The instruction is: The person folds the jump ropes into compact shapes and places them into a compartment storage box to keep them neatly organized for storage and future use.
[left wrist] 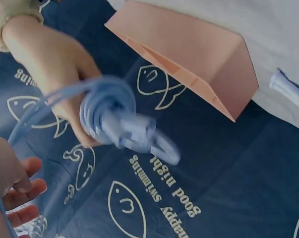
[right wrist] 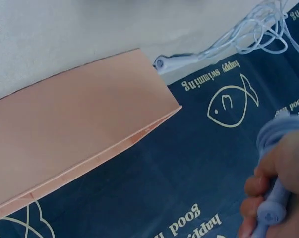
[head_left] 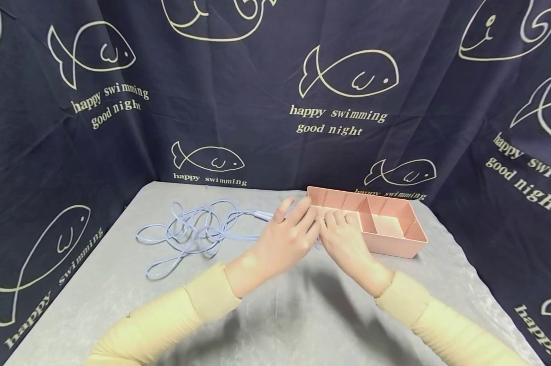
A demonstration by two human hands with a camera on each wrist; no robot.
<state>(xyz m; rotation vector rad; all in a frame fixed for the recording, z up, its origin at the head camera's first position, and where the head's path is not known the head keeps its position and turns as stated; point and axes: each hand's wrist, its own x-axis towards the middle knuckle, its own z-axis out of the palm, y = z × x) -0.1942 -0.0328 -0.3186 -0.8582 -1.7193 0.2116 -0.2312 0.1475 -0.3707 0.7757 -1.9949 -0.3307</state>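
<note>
In the head view my left hand point(head_left: 286, 236) and right hand point(head_left: 344, 236) meet at the near left of a pink divided box point(head_left: 396, 246). My right hand point(right wrist: 283, 183) grips a light blue jump rope point(left wrist: 107, 104), its cord wound in a coil and a handle point(right wrist: 273, 210) in the fist. From the coil a doubled cord point(left wrist: 65, 91) runs to my left hand point(left wrist: 8, 183), where it passes by the thumb with the fingertips spread beyond. In the head view the hands hide most of the coil.
Loose loops of blue cord point(head_left: 207, 234) lie tangled on the grey cloth-covered table point(head_left: 275, 315), left of my hands. A blue handle point(right wrist: 176, 63) lies beside the box's end. Behind the table hangs a dark blue fish-print curtain point(head_left: 257, 101).
</note>
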